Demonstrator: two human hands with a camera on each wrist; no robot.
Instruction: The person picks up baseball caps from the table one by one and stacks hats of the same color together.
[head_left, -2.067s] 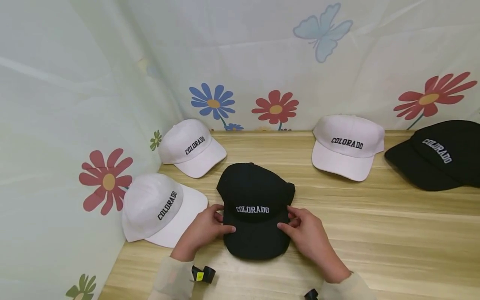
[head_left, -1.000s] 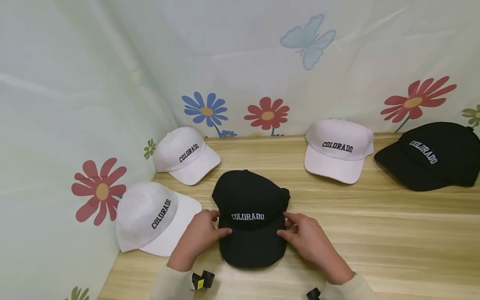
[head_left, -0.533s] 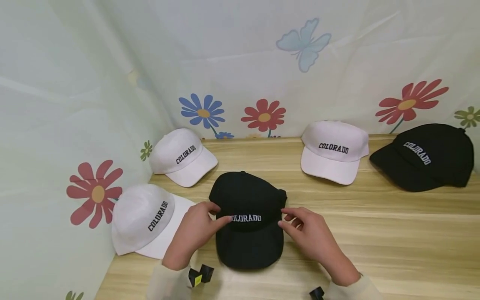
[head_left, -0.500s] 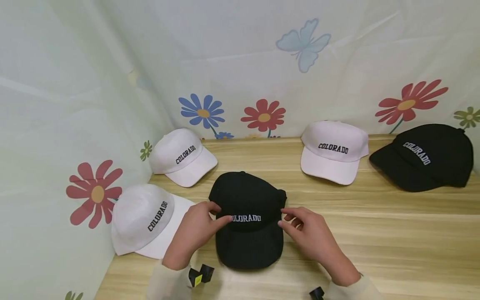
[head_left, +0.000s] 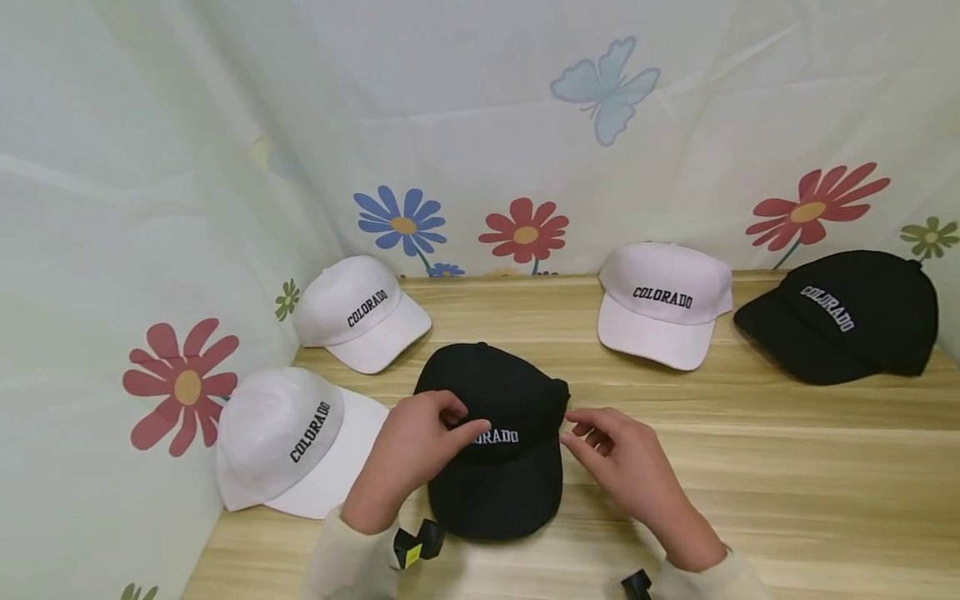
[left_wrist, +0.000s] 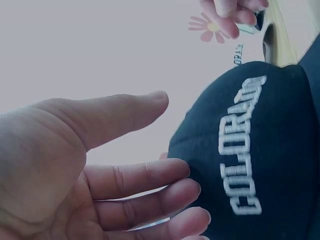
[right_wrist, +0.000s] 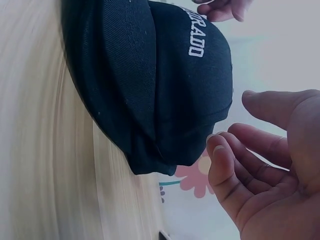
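A black baseball cap (head_left: 497,496) with white COLORADO lettering lies brim toward me on the wooden table. Over the left side of its crown is my left hand (head_left: 416,442), hiding the first letters in the head view. Thumb and fingers are apart there, and the left wrist view shows nothing between them. Beside the cap's right edge hovers my right hand (head_left: 630,462), its fingers loosely bent. In the right wrist view the black cap (right_wrist: 195,95) sits just off the right fingertips, with a small gap.
Two white caps stand at left, one nearer (head_left: 281,433) and one farther back (head_left: 363,308). Along the back are another white cap (head_left: 663,304) and a second black cap (head_left: 847,317). A flower-printed cloth (head_left: 480,100) encloses the wooden table (head_left: 750,492).
Both hands have let go of the black cap's sides. My left hand has moved up and right over the crown; my right hand has drawn slightly away. The view has shifted a little.
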